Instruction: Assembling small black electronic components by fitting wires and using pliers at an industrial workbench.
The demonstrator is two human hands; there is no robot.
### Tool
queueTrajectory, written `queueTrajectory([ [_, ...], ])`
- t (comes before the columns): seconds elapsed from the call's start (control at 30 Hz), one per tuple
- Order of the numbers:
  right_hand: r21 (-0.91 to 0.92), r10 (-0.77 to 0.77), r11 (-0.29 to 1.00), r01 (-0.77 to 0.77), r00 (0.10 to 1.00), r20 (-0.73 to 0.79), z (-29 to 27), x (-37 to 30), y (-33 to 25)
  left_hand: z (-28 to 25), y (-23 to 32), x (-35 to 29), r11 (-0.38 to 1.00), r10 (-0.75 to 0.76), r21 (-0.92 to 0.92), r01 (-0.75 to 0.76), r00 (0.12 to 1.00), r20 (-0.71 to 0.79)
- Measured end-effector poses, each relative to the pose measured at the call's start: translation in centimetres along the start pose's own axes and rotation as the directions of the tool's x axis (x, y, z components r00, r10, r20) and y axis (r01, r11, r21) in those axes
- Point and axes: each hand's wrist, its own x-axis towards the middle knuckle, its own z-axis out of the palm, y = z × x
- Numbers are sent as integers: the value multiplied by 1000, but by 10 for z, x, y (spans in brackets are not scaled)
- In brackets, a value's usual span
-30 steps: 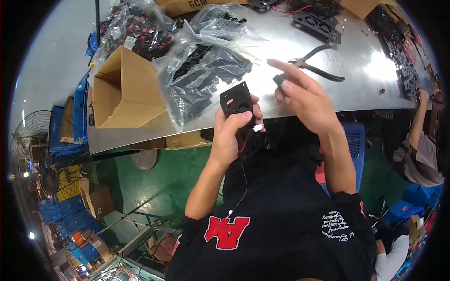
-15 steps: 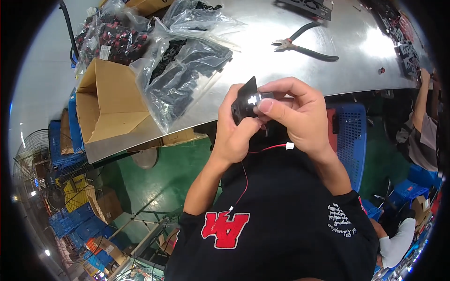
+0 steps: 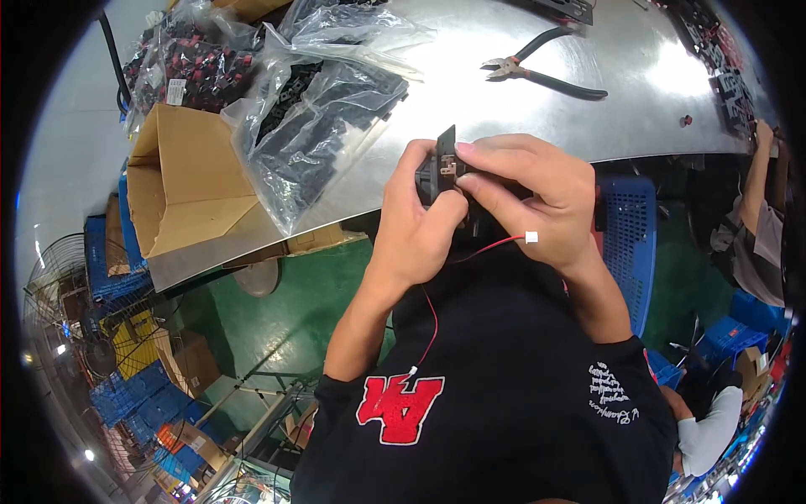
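A black top (image 3: pixel 504 437) with elbow-length sleeves (image 3: pixel 337 399) bears a white-edged red patch (image 3: pixel 401 413) and white script (image 3: pixel 606 391).

From afar I see the counter (image 3: pixel 621 126) as smooth, glossy metal. Left of the diagonal cutters (image 3: pixel 524 72), dull metal at the head, lies a shiny, crinkled plastic bag (image 3: pixel 294 172); farther left, a matt cardboard box (image 3: pixel 206 160); below the cutters, a smooth-faced black part (image 3: pixel 446 144).

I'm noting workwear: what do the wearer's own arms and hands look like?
The left hand and right hand are bare and ungloved. The forearms are uncovered below the short sleeves of a black shirt with a red, white-edged patch and white lettering.
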Motion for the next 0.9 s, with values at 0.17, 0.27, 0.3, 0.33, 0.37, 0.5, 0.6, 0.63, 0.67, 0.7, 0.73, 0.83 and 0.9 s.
queueTrajectory([
  [0.17, -143, -86, 986, 88, 996, 21, -3, 1, 10, -4, 7, 6, 994, -68, 90, 66, 997, 22],
  [0.27, -22, 32, 999, -31, 999, 34, -5, 1, 9, -2, 6, 4, 995, -67, 78, 66, 998, 5],
  [0.3, 43, 110, 993, -113, 992, 59, -7, 1, 7, 0, 6, 3, 994, -70, 80, 69, 998, 7],
  [0.33, 106, 185, 975, -194, 979, 88, -8, 1, 5, 1, 6, 2, 994, -49, 96, 50, 999, -5],
  [0.37, 107, 188, 975, -197, 978, 85, -9, 2, 4, 3, 6, 2, 993, -29, 113, 30, 999, -17],
  [0.5, 254, 286, 918, -305, 952, 108, -8, -2, 5, 7, 2, 0, 996, -22, 81, 24, 999, -24],
  [0.6, -185, 53, 981, -57, 998, -27, -3, -8, -2, 8, 18, 2, 950, -23, 309, 48, 996, -84],
  [0.63, -185, 55, 981, -59, 998, -29, -2, -9, -2, 6, 19, 2, 947, -70, 309, 90, 995, -74],
  [0.67, -180, 50, 982, -54, 998, -28, -1, -10, -1, 5, 19, 3, 942, -117, 309, 131, 991, -64],
  [0.7, -175, 43, 983, -47, 999, -30, -1, -11, -1, 4, 20, 4, 941, -117, 312, 130, 991, -61],
  [0.73, -175, 42, 983, -48, 999, -34, -2, -11, 4, 3, 19, 4, 938, -122, 321, 129, 992, -42],
  [0.83, -65, 36, 997, -40, 997, -62, -1, -17, 22, 6, 22, 7, 898, -120, 422, 125, 992, -38],
  [0.9, -11, 89, 996, -92, 980, -179, 3, -21, 24, 11, 29, 10, 850, -112, 511, 124, 992, -55],
])
